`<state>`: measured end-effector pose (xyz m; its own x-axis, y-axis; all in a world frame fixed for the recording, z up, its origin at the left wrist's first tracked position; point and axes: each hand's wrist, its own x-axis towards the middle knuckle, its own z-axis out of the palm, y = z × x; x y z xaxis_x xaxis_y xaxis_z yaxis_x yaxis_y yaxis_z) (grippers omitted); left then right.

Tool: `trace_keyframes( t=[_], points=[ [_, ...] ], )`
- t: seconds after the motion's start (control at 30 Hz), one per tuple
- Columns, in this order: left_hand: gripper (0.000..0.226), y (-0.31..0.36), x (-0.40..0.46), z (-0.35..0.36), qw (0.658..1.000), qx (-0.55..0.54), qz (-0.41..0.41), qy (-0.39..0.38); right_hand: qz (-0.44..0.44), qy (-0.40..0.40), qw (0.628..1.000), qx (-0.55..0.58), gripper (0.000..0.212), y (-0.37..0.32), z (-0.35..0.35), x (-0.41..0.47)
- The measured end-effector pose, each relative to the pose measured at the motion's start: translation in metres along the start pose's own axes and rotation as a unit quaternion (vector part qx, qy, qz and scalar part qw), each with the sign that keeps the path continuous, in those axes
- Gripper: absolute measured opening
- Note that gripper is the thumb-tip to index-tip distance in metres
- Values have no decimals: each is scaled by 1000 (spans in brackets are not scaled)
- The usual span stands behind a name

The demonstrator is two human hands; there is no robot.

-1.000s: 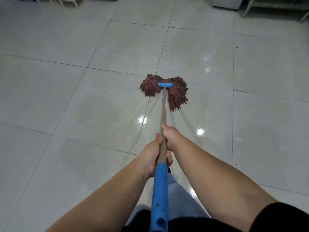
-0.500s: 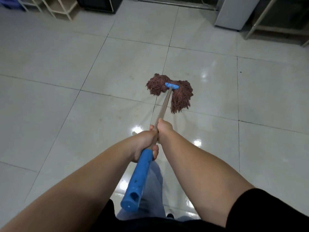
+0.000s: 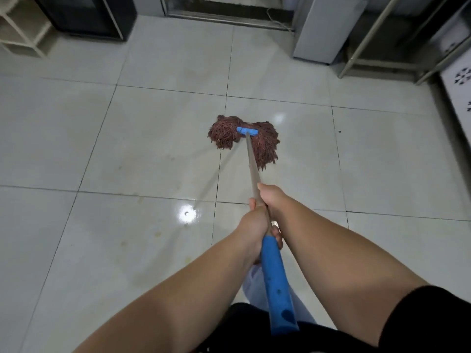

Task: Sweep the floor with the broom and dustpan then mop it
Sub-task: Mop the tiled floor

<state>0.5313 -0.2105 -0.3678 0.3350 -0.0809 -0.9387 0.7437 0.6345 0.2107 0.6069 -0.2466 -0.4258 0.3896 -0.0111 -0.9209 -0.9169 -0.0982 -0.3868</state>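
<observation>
Moments on, both hands, left (image 3: 252, 231) and right (image 3: 274, 200), fingers clamped on the mop (image 3: 244, 138), had pushed it farther up the floor (image 3: 127, 149); mopping was underway.

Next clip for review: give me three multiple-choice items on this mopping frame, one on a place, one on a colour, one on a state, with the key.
1. Where is the mop head?
A. flat on the tile floor
B. in a bucket
C. raised in the air

2. What colour is the mop's grip sleeve?
A. red
B. blue
C. green

3. How is the mop handle held?
A. left hand only
B. right hand only
C. both hands

Key: 1 A, the strands spread on the tiles; 2 B, the sleeve near the camera is blue; 3 C, the left hand and the right hand both wrap the shaft.
</observation>
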Motion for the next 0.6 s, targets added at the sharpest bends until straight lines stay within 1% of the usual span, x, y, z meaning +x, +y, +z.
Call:
trace_keyframes(
  t=[0.13,0.3,0.37,0.47,0.6],
  points=[
    [36,64,37,39,999,46,-5,10,-2,-11,1000,22,26,-72,-1,47],
    [40,169,95,104,997,75,7,36,2,-25,1000,-1,26,-193,5,123],
    [39,211,116,134,997,73,10,37,13,-18,1000,-4,27,-244,5,150],
    [41,272,144,171,996,75,11,37,4,-20,999,-24,31,-316,7,181],
    [47,341,169,205,997,62,15,42,-2,-28,998,-55,27,-392,16,204]
  ],
)
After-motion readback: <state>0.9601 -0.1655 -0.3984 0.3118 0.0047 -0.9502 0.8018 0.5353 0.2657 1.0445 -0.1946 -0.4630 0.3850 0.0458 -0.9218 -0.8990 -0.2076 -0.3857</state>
